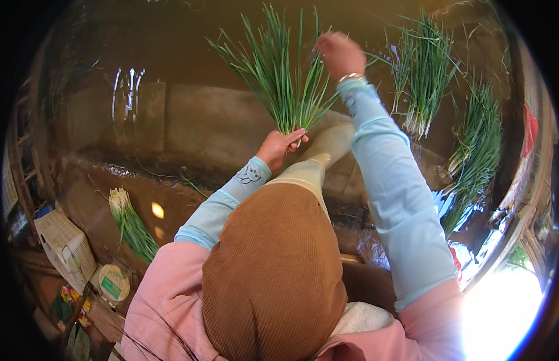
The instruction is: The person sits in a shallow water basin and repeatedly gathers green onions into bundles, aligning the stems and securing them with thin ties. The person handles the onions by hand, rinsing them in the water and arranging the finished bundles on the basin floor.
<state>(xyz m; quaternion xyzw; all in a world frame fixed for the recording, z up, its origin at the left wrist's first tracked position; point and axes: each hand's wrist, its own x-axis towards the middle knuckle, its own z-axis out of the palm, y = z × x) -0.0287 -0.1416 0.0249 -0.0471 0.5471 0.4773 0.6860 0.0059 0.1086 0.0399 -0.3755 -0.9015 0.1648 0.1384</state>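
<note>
- Chives [282, 90] fan out from the left hand [281, 147], past the brown knee [273, 259] and just beside the pale boot [330, 144].
- Left of the knee, a small bunch [135, 227] lies on the brown ground, white ends pointing away, green leaves toward the person; a basket [69, 246] sits farther left.
- Thumb and fingers of the left hand are closed round the base of the held bunch, pinching it tight, with a bit of pale stem end peeking out below.
- Above that grip the leaves rise slim, straight and fresh green, narrow at the base and spread wide at the tips, a few bending out to either side.
- To the right, a dark bunch [478, 147] lies aslant, its leaves thick and tangled.
- Near the tips on the right, the right hand [340, 55] is blurred and looks loosely curled; whether it has hold of a leaf, I cannot tell.
- Beyond it on the right, a tall bunch [428, 72] lies with whitish ends nearest.
- Murky brown water [171, 36] fills the far side.
</note>
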